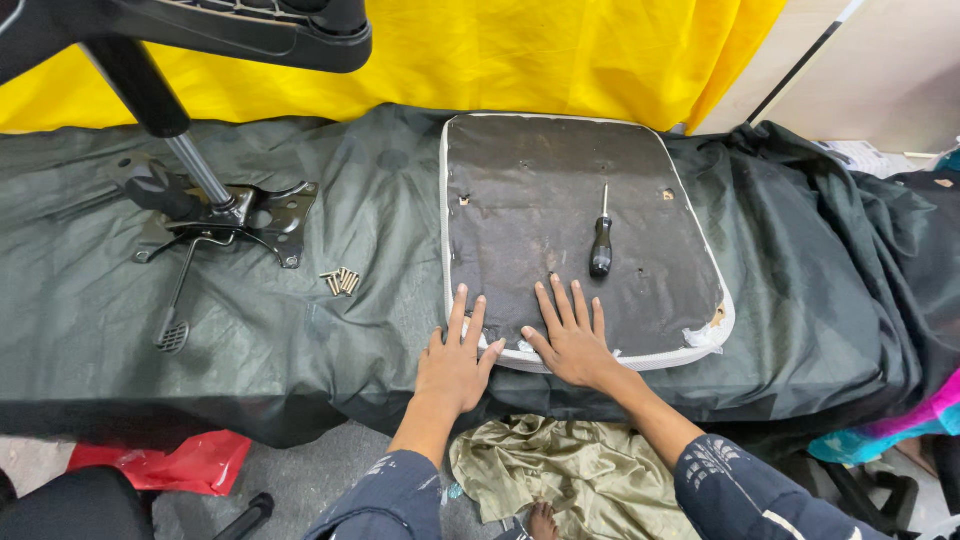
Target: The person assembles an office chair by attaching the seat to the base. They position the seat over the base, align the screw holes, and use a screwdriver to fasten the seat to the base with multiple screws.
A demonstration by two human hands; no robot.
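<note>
Two hands, left point(455, 362) and right point(572, 340), spread flat on upturned seat pad point(530, 190); screwdriver point(601, 243) resting untouched, bracket point(245, 215) and screws point(341, 281) not yet attached.

Black seat pad point(560, 190) with white edging, dark green cloth point(300, 330), yellow drape point(520, 50)

left hand point(455, 368): bare, no ring, no watch, no glove | right hand point(572, 345): bare, likewise unadorned | forearms: uncovered | sleeves: dark navy fabric pushed up toward the elbows, scattered pale printed marks, a light stripe near the right sleeve's lower edge | a bare foot point(543, 520) shows below
</note>
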